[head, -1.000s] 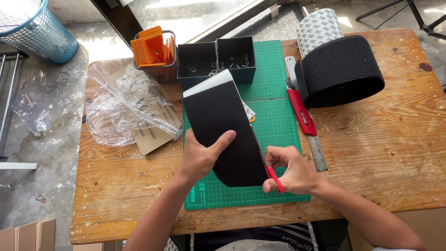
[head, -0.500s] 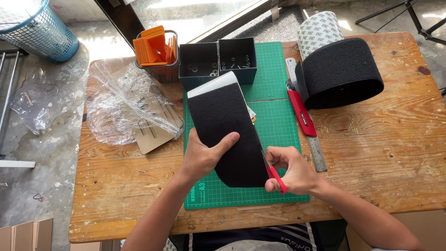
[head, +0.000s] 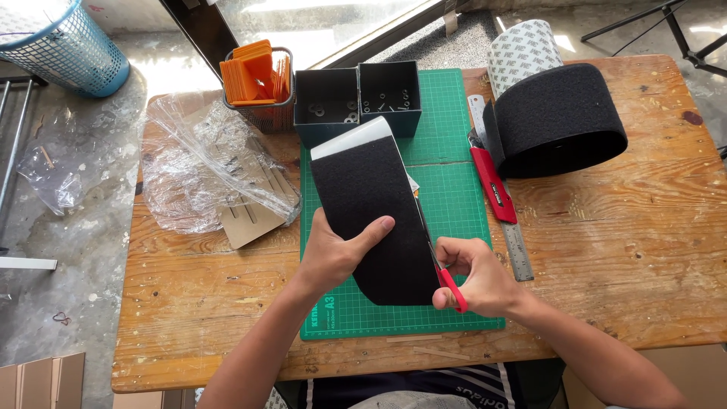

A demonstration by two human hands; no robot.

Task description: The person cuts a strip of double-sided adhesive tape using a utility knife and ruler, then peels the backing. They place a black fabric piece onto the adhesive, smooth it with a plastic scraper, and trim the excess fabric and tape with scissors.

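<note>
While left hand (head: 333,254) pinches black fuzzy strip (head: 375,216), white-backed, right hand (head: 473,276) grips red-handled scissors (head: 447,276) at edge.

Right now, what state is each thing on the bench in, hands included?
Left hand: gripping the black strip, thumb across its face.
Right hand: shut on red-handled scissors, blades at the strip's right edge.
Black hook-and-loop strip: flat on the green cutting mat, white backing showing at the far end.
Black roll: lying partly unwound.
Red utility knife: lying idle.
Two-compartment bin: open, small hardware inside.
</note>
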